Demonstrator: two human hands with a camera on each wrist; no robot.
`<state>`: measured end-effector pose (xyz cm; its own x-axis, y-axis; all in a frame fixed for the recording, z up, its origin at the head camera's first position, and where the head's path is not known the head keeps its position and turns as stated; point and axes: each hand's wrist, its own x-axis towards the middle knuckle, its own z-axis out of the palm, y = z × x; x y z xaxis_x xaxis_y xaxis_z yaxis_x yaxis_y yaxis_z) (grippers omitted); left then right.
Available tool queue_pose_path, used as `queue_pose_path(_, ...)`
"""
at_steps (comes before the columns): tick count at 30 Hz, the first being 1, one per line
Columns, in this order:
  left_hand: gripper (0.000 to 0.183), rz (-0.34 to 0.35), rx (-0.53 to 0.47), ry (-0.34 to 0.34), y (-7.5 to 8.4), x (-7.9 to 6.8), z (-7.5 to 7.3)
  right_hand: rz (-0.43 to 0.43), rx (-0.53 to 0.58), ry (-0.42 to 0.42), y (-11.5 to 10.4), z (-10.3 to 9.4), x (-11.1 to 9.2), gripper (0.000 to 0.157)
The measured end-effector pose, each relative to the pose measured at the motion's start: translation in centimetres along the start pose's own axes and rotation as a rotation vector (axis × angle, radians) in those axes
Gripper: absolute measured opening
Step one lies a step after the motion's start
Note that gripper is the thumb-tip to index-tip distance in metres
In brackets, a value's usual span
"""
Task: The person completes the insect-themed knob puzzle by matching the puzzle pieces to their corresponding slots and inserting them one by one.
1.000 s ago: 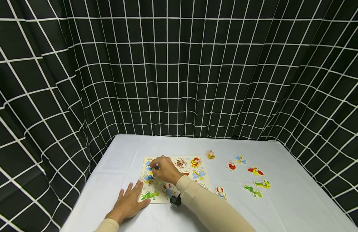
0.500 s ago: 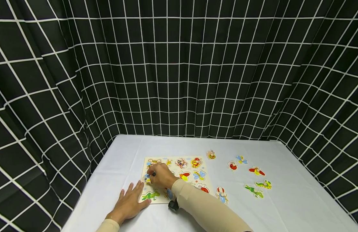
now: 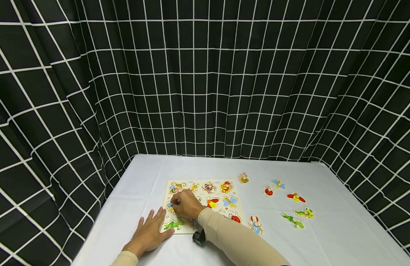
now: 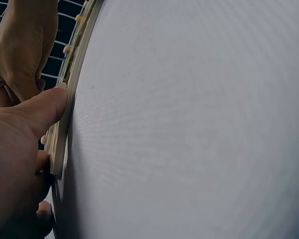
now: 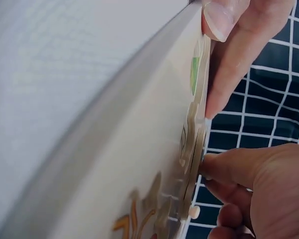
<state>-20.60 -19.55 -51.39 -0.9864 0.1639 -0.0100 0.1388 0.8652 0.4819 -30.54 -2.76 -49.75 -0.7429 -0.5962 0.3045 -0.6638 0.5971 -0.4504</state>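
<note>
Blue-and-yellow insect piece (image 3: 170, 207): apparently pinched at right hand's (image 3: 188, 204) fingertips, over puzzle board (image 3: 219, 196); seating judged under way. Board edge: touched by spread left hand's (image 3: 148, 233) thumb. Alignment and pressing flush seemingly required next.

Soft shadows; dimmer wrist views

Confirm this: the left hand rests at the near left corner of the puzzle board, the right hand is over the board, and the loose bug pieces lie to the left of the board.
One part is wrong: the loose bug pieces lie to the right of the puzzle board, as the head view shows. The left hand and right hand are as you say.
</note>
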Motion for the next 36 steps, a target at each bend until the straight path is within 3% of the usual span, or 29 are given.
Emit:
queue_pose_path(13,0.082,0.006,-0.004,0.0,0.2,0.0,0.2,0.002,-0.036,0.036,0.2,0.6,0.2,0.012)
queue_pose_path(26,0.084,-0.016,0.007,-0.016,-0.1,-0.1,0.2,0.047,0.012,0.025,0.0,0.6,0.3,0.011)
queue_pose_path(31,0.085,-0.028,0.002,-0.029,-0.2,-0.1,0.1,0.1,0.085,0.038,-0.5,-1.1,0.6,0.017)
queue_pose_path(36,0.084,0.001,0.011,-0.005,-0.1,0.1,0.1,0.109,0.153,0.114,-1.1,-3.9,1.2,0.017)
